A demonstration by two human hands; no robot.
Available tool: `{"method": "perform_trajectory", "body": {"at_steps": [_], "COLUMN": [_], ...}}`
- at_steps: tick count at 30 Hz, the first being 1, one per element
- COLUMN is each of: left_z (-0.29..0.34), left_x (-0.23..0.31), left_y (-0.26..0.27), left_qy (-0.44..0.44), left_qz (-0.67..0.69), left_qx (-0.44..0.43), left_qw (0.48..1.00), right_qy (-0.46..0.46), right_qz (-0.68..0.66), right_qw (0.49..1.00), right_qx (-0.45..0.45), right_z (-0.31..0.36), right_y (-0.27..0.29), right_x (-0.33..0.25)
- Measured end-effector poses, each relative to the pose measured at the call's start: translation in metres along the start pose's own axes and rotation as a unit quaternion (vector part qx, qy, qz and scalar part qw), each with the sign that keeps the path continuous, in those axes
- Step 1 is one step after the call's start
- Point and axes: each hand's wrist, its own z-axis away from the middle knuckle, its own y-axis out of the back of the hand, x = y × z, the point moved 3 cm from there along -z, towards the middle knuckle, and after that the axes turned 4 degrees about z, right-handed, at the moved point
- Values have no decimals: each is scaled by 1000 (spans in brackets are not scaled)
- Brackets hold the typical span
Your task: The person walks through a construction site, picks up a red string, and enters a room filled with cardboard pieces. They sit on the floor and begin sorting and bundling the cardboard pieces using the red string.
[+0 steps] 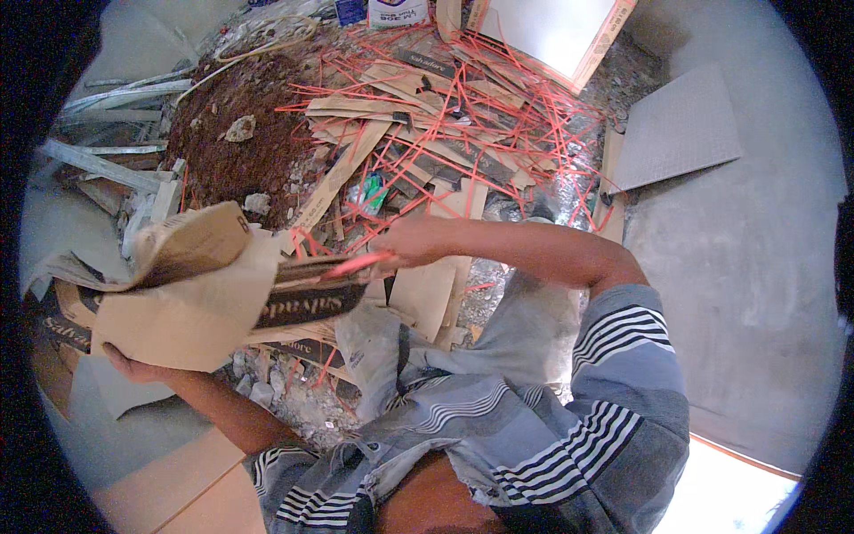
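Note:
My left hand point(138, 366) grips the lower edge of a large bent piece of brown cardboard point(187, 311), its fingers partly hidden behind the sheet. A curled flap point(191, 245) stands up along the top of that piece. On the other side my right hand point(411, 242) is closed around the end of a bundle of cardboard strips point(311, 298) with dark printed faces. A bright red plastic strap point(356, 264) runs out of the same hand. The strips meet the large sheet, and I cannot tell whether they are joined.
Red straps point(534, 116) and flat cardboard strips point(342, 173) lie tangled ahead, beside a mound of reddish soil point(209, 133). Pale metal or wooden lengths point(116, 107) are stacked at the left. A grey tile point(676, 129) leans on the right wall; a white panel point(547, 31) stands behind.

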Motion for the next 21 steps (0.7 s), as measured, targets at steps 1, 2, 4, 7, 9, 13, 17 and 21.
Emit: {"method": "perform_trajectory", "body": {"at_steps": [1,2,4,7,9,13,17,21], "left_z": [-2,-1,0,6,17,11,-19,-35], "left_x": [6,10,7,-6,-20,-21,-17,-48], "left_y": [-4,-8,-20,-44,-60,-79,-91,-107], "left_qy": [-24,-38,31,137,141,155,96,91], "left_qz": [-37,-68,-33,73,83,53,-26,-56], "left_qx": [12,25,29,-1,-23,-31,-8,-63], "left_qw": [999,997,999,988,986,986,995,992], "right_qy": [-15,-5,9,21,27,-12,-26,-4], "right_qz": [45,81,85,33,46,-20,206,345], "right_qw": [999,995,989,986,984,994,939,913], "right_qx": [24,65,123,162,169,110,275,218], "right_z": [5,10,15,17,20,33,49,31], "right_y": [5,11,18,18,22,52,123,151], "right_x": [6,11,23,26,19,13,45,40]}}
